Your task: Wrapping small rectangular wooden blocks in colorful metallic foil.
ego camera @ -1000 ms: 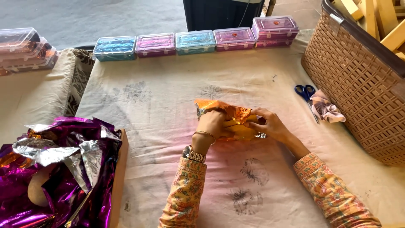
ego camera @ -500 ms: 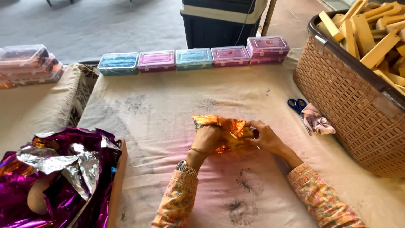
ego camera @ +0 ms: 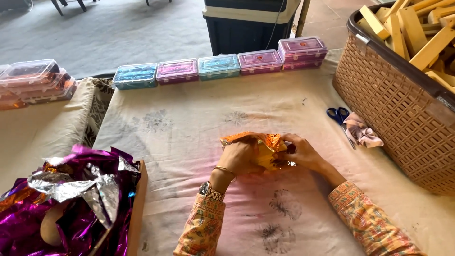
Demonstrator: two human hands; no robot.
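Observation:
Both my hands are closed around a small parcel wrapped in shiny orange and gold foil (ego camera: 265, 143) at the middle of the cloth-covered table (ego camera: 189, 132). My left hand (ego camera: 241, 156) grips its left side from above; a watch and a thin bangle sit on that wrist. Pinching the foil at the parcel's right end is my right hand (ego camera: 301, 152), which wears a ring. What lies inside the foil is hidden.
A brown wicker basket (ego camera: 393, 104) of wooden blocks stands at the right, with blue-handled scissors (ego camera: 339, 116) and a pink cloth (ego camera: 361, 134) beside it. Several small coloured plastic boxes (ego camera: 218, 66) line the far edge. A box of purple and silver foil (ego camera: 71, 199) sits at the near left.
The view has tilted up, so the table sits lower in the picture. My hands have turned the foil parcel slightly and kept folding its right end.

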